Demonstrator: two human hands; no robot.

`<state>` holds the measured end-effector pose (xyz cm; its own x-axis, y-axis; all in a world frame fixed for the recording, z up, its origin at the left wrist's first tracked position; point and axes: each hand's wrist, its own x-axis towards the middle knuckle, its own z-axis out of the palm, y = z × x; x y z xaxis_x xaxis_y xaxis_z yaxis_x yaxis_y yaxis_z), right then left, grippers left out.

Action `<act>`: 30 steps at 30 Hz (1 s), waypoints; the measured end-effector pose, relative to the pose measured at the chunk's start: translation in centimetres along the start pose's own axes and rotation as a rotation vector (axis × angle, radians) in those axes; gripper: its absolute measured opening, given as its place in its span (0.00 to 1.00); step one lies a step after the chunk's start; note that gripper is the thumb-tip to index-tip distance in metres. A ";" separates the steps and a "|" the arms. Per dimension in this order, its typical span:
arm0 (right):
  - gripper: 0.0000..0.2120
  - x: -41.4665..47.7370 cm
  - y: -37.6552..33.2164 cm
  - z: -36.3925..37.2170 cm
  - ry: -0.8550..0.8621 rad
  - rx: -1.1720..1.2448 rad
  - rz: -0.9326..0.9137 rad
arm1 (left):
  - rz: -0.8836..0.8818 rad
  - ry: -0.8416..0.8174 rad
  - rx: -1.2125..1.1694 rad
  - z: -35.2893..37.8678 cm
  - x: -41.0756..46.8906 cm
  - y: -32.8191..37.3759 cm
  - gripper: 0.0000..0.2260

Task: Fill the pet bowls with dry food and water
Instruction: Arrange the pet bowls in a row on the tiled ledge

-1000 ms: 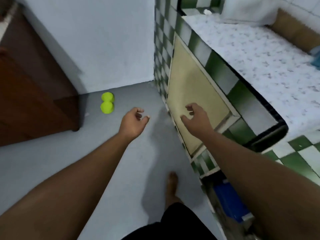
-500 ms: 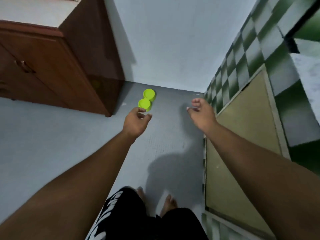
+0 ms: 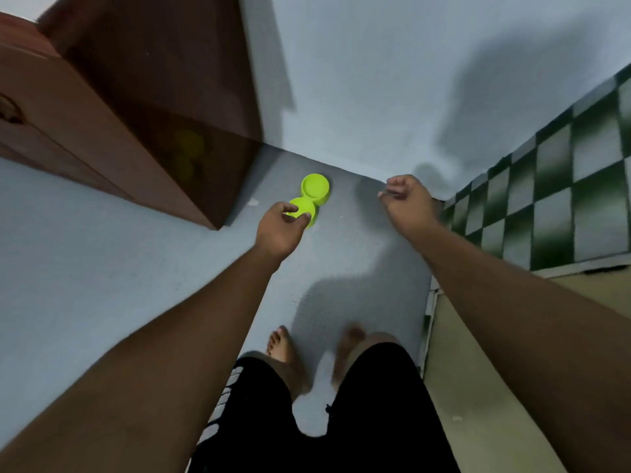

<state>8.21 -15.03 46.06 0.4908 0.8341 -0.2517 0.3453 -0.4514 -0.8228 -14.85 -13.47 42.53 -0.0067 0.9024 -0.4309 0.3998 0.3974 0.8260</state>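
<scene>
A lime-green double pet bowl (image 3: 314, 191) lies on the grey floor close to the far wall, and both of its wells look empty. My left hand (image 3: 280, 227) hangs in front of the near well with loosely curled fingers and covers part of it; whether it touches the bowl cannot be told. My right hand (image 3: 408, 201) is held out to the right of the bowl, apart from it, with its fingers loosely curled and holding nothing.
A brown wooden cabinet (image 3: 112, 124) stands left of the bowl. A green-and-white checked tiled counter front (image 3: 560, 199) with a beige panel (image 3: 478, 370) runs along the right. My bare feet (image 3: 283, 349) stand on the grey floor (image 3: 85, 250).
The view has swung down and closer to the bowl. My left hand has come forward and now overlaps the near well. My right hand stays out to the right.
</scene>
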 end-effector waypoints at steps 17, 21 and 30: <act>0.13 35.8 21.9 26.3 -0.235 -0.077 0.034 | -0.435 0.159 -0.398 17.8 32.6 -25.0 0.16; 0.19 42.4 27.1 31.6 -0.219 -0.205 -0.032 | -0.464 0.213 -0.463 21.1 37.8 -30.7 0.18; 0.30 51.9 33.2 38.5 -0.248 -0.270 -0.068 | -0.513 0.255 -0.618 24.6 44.5 -36.6 0.40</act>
<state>14.37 25.50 -13.92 0.2625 0.9016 -0.3439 0.5850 -0.4321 -0.6863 -7.26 8.09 -15.80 -0.2871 0.5656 -0.7731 -0.2827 0.7211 0.6325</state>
